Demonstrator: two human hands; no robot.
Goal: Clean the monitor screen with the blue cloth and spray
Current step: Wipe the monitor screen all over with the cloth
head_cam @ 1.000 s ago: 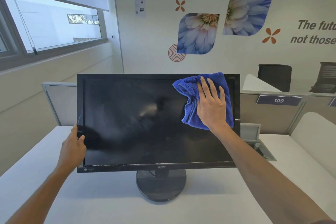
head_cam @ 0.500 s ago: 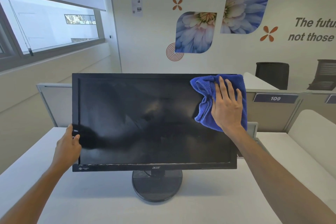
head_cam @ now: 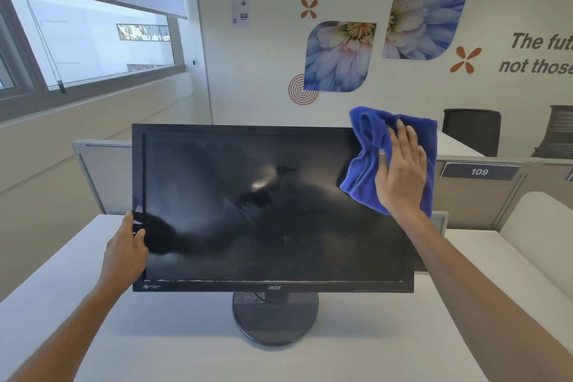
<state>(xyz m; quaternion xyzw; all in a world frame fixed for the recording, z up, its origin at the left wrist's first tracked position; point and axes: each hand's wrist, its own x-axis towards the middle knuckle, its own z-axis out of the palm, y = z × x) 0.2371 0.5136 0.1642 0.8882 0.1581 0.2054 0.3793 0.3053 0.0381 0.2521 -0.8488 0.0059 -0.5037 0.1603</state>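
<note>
A black monitor (head_cam: 263, 211) with a dark, smeared screen stands on a round base (head_cam: 275, 316) on the white desk (head_cam: 155, 344). My right hand (head_cam: 401, 174) lies flat with straight fingers on a crumpled blue cloth (head_cam: 362, 170), pressing it against the monitor's upper right corner. The cloth overhangs the top and right edges of the frame. My left hand (head_cam: 125, 253) grips the monitor's left edge low down, thumb on the front bezel. No spray bottle is in view.
Grey partitions (head_cam: 102, 177) stand behind the desk, one carrying a plate marked 109 (head_cam: 479, 171). Two dark office chairs (head_cam: 471, 132) sit at the back right. A window runs along the left wall. A cable box (head_cam: 438, 223) sits behind the monitor's right side.
My right hand has slid the blue cloth rightward and slightly upward across the screen to the upper right corner. My left hand has stayed on the left edge.
</note>
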